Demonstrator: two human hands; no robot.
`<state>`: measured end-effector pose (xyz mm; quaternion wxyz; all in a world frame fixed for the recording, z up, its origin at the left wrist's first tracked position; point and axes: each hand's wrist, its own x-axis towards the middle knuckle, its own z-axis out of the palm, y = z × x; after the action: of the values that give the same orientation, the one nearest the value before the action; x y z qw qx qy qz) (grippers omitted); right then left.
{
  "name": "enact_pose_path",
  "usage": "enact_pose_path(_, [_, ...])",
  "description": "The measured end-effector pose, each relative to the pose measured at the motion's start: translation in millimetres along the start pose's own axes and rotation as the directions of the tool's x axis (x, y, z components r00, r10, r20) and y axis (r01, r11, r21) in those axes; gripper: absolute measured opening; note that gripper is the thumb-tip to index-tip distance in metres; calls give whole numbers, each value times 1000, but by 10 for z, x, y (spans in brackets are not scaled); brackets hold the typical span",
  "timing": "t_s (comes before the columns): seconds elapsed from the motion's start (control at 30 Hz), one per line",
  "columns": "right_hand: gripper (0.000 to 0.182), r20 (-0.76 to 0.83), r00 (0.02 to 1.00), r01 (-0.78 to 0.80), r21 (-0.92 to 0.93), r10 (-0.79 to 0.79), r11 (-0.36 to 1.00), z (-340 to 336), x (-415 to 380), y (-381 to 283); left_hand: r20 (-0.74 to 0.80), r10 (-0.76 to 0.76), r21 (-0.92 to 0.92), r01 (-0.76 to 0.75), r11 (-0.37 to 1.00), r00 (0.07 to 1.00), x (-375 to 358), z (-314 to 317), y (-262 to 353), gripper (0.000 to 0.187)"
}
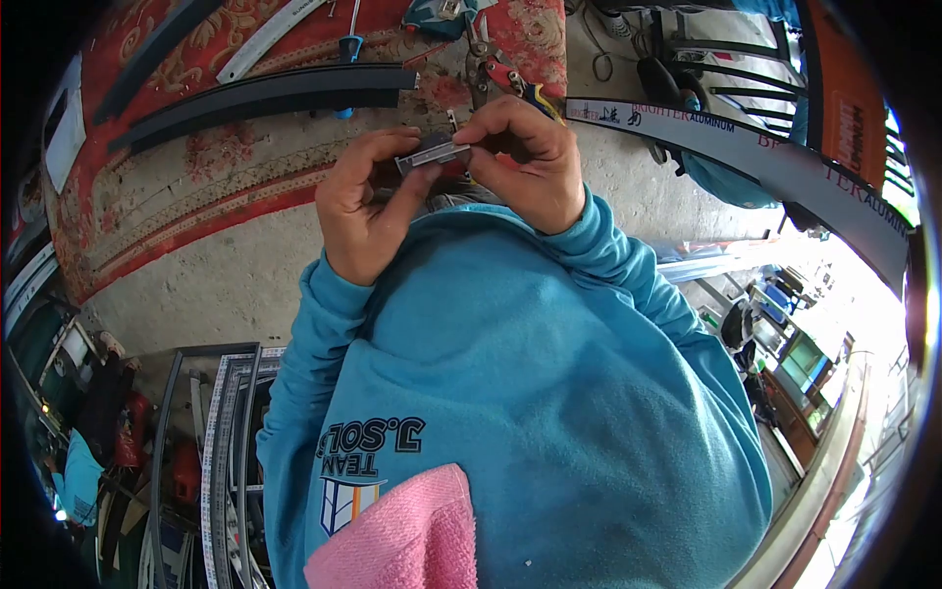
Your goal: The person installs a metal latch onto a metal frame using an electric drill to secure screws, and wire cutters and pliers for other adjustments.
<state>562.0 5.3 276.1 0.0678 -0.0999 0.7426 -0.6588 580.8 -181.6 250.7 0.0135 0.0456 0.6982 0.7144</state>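
A small silver-grey metal piece point(432, 155), long and narrow with a slot-like edge, sits between my two hands in front of my chest. My left hand point(365, 201) pinches its left end between thumb and fingers. On the other end, the thumb and fingertips of my right hand point(530, 162) are closed. A thin metal tip point(452, 119) pokes up by my right fingertips; I cannot make out what it belongs to. Beyond the hands lie dark aluminium profiles point(265, 103), a blue-handled screwdriver point(349, 49) and red-handled snips point(502, 77).
A patterned red carpet point(196, 231) covers part of the concrete floor point(211, 294). A long lettered aluminium strip point(677, 123) lies at right. Metal frames point(231, 432) stand at lower left. A pink towel point(412, 530) hangs over my blue shirt.
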Motion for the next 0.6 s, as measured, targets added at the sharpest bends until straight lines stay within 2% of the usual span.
enact_pose_path(0.1, [16,15,999,-47,25,47,999,29,1,35,23,-52,19,52,998,998,-11,-55,-26,23])
enact_pose_path(0.17, [16,44,986,-164,92,160,982,41,-2,31,43,-85,57,83,995,995,-18,-64,-34,23])
enact_pose_path(0.23, [16,36,988,-153,77,151,985,43,-5,65,5,-134,-54,134,989,991,-20,-57,-52,23])
enact_pose_path(0.4, [17,18,982,-189,66,189,980,48,29,177,4,-168,-54,168,984,986,-10,-39,-102,21])
enact_pose_path(0.5, [16,4,988,-153,17,153,988,48,42,294,11,-195,-66,195,978,981,-1,-40,-145,20])
enact_pose_path(0.57, [21,72,954,-300,133,293,945,49,27,338,15,-203,-62,203,977,979,-5,-63,-199,20])
enact_pose_path(0.6, [21,71,953,-303,132,296,944,45,24,344,36,-203,-45,204,978,979,-11,-91,-244,20])
